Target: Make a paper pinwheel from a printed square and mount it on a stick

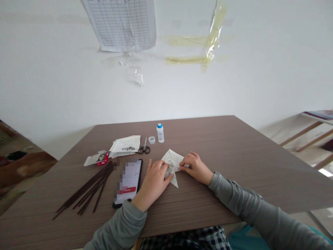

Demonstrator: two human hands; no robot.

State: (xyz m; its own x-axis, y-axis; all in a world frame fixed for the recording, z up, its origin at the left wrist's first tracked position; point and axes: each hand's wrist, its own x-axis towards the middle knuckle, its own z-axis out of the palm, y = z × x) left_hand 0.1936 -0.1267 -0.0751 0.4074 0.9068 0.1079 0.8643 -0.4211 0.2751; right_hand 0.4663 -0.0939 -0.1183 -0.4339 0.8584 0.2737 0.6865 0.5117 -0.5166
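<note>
Nearest, left: fan of thin dark-brown sticks (101, 174); black-cased phone (131, 177) alongside, screen up. Left hand (154, 177): grip unclenched, resting on left part of a pointed, folded sheet of printed white paper (174, 158), lying on brown wood-grain table (208, 139). Right hand (194, 166): grip pinching the paper's right-hand corner; paper lies between the two grips, touching both. Beyond: black-handled scissors (144, 148), blue-capped white bottle (160, 134) standing upright
</note>
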